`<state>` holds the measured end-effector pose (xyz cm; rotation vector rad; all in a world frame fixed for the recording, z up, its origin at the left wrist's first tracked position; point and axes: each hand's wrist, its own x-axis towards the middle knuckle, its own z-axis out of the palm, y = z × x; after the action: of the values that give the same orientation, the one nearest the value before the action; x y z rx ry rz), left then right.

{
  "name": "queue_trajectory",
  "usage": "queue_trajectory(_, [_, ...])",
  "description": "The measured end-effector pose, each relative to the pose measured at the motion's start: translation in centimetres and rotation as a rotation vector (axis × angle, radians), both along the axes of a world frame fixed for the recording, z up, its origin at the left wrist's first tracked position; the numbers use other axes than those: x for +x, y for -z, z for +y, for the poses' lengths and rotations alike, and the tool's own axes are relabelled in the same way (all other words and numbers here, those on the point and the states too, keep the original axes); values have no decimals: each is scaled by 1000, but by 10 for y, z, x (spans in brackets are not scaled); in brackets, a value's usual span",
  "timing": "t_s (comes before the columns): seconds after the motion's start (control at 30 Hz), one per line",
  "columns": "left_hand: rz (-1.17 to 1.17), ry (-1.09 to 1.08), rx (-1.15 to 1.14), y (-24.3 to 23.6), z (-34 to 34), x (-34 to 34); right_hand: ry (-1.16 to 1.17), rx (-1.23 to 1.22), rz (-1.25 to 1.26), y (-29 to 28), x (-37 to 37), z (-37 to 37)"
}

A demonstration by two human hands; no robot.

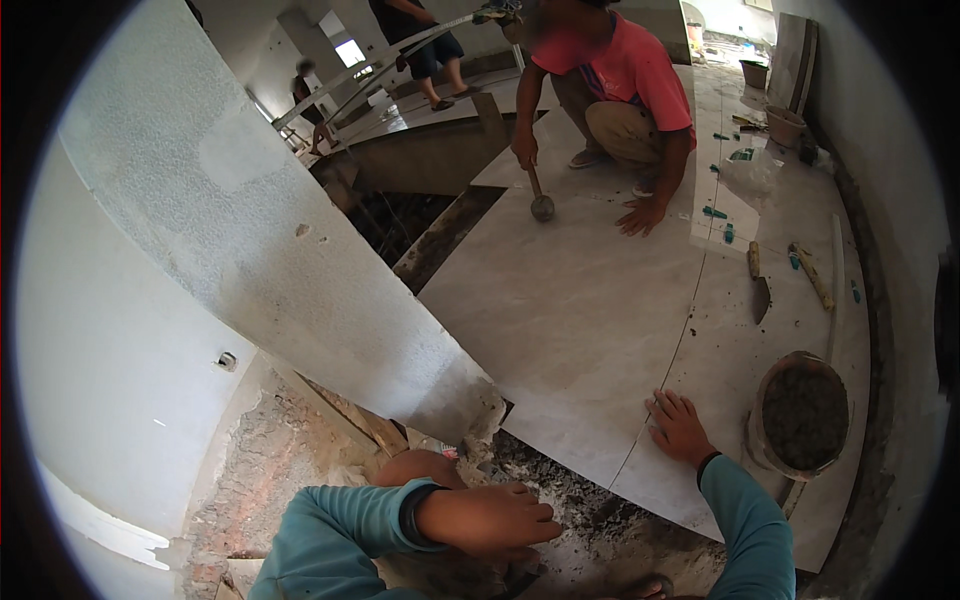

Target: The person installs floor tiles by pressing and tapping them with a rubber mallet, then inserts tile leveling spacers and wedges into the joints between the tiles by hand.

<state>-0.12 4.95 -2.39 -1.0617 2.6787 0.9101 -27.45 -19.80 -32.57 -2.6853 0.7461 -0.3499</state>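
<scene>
My right hand (680, 428) lies with its fingers spread on a large pale floor tile (570, 300), by the seam with the neighbouring tile. My left hand (490, 520) is beside my bent knee (420, 467), above grey rubble. Its fingers curl inward and hide the palm, so anything inside cannot be made out. Across the tile a person in a pink shirt (655, 75) squats, gripping a mallet (541, 207) with its head at the tile's surface. That person's other hand (643, 214) presses flat on the tile.
A bucket of grey mortar (805, 415) stands right of my right hand. Beyond it lie a trowel (760, 285), a wooden-handled tool (812, 277) and several green clips. A wall end (300, 240) juts in at left. An open pit (400, 225) borders the tile; other people are behind.
</scene>
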Motion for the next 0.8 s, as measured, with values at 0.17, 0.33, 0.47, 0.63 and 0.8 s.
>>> queue_trajectory(0.17, [-84, 25, 78, -3, -1, 0, 3, 8, 6, 2, -1, -1])
queue_trajectory(0.33, [-6, -9, -22, 1, 3, 2, 10, -33, 0, 3, 1, -1])
queue_trajectory(0.47, [6, -16, -11, 1, 4, 3, 11, -43, -14, 6, 0, -2])
queue_trajectory(0.63, [-59, 8, 64, -5, 2, 1, -3, -6, -3, 2, 0, -1])
queue_trajectory(0.8, [-67, 12, 73, -7, 2, 0, -3, -10, -9, 3, 0, -1])
